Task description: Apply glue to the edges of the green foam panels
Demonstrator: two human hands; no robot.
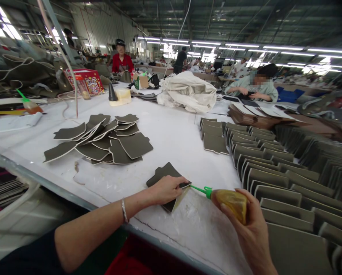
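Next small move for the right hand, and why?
I'd probably draw the green nozzle slowly along the dark panel's edge: the right hand holds the bottle with the nozzle tip at that edge, and the left hand rests on the panel.

On the desk (176, 133), a panel (165, 170) lies near the front edge, under the left hand (167, 189). Right of it, the right hand (252, 221) holds a bottle (229, 201), its tip at the panel's edge. A pile of pieces (133, 145) lies farther back to the left; rows of pieces (276, 194) line the right. Behind sits a bundle (188, 93), with a box (94, 82) to its left, apparently on the desk too.
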